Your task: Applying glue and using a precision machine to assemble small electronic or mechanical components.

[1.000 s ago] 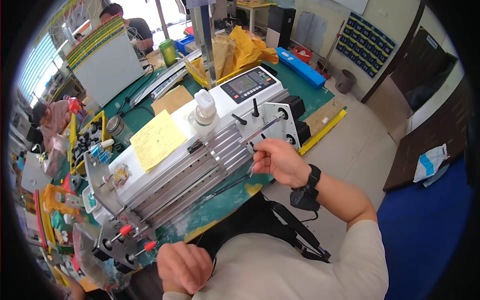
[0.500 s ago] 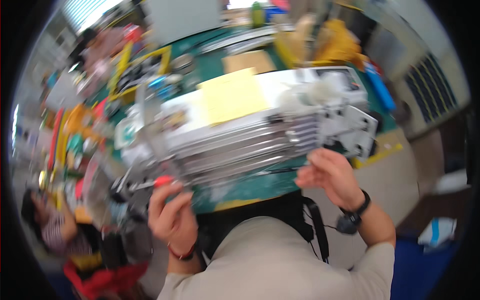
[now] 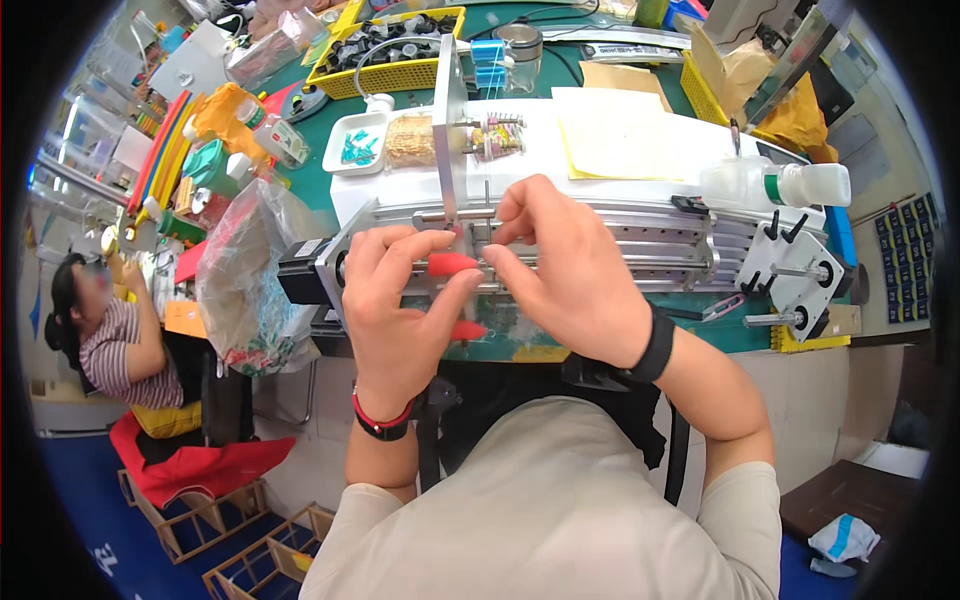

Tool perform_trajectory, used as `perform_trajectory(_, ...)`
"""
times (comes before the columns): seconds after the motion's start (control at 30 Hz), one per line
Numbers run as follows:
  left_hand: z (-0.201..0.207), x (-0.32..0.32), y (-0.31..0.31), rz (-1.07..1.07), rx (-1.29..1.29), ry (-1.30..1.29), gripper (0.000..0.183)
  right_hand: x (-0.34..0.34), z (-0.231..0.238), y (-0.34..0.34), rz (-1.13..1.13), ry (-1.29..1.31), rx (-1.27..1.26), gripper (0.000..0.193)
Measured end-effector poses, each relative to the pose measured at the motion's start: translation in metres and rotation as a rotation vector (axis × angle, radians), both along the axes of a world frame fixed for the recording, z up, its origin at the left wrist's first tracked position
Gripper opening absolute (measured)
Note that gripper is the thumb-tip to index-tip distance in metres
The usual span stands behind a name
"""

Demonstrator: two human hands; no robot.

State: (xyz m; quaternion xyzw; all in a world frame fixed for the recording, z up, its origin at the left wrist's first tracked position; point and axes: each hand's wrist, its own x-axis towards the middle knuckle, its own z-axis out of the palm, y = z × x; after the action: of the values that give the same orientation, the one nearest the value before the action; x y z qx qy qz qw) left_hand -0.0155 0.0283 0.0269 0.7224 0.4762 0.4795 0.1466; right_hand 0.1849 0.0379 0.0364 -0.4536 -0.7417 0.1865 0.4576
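My left hand [image 3: 385, 300] pinches a small red tapered piece [image 3: 452, 264] between thumb and fingertips. My right hand [image 3: 575, 275] is at the piece's pointed end, thumb and fingers drawn together; what they grip, if anything, is too small to make out. Both hands are over a bench machine with long silver rails [image 3: 655, 250], beside its upright metal plate [image 3: 447, 130]. A black motor [image 3: 303, 272] sits at the machine's left end, and a white end plate [image 3: 785, 275] stands at the right. A second red shape [image 3: 467, 330] shows below my left fingers.
Behind the rails are a white tray [image 3: 338, 160] of small teal parts, a bundle of wooden sticks [image 3: 410, 140], yellow paper [image 3: 620, 135] and a clear bottle [image 3: 735, 183]. A yellow basket [image 3: 375, 82] holds black parts. A plastic bag [image 3: 250, 280] lies left; another person [image 3: 120, 340] sits beyond.
My hands have come together over the rails; the right moved left and up from the machine's right end. The red piece has shifted right and up in my left hand. The view has turned.
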Motion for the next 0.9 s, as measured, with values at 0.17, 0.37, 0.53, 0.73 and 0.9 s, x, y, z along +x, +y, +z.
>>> perform_trajectory(0.17,-0.003,-0.009,0.007,-0.089,0.145,0.057,0.033,-0.007,0.003,-0.002,0.033,-0.037,0.047,0.024)
perform_trajectory(0.37,0.002,0.003,0.018,-0.180,0.247,0.249,0.036,0.024,0.020,-0.033,0.287,-0.363,0.178,0.019)
perform_trajectory(0.53,-0.014,0.008,0.021,-0.114,0.352,0.256,0.041,0.044,0.036,-0.002,0.187,-0.286,-0.093,0.019)
perform_trajectory(0.73,-0.023,0.012,0.022,-0.073,0.436,0.266,0.044,0.042,0.021,0.038,0.377,-0.343,-0.273,0.019)
perform_trajectory(0.9,-0.016,0.014,0.009,-0.033,0.421,0.302,0.039,0.036,0.027,0.025,0.402,-0.397,-0.039,0.017)
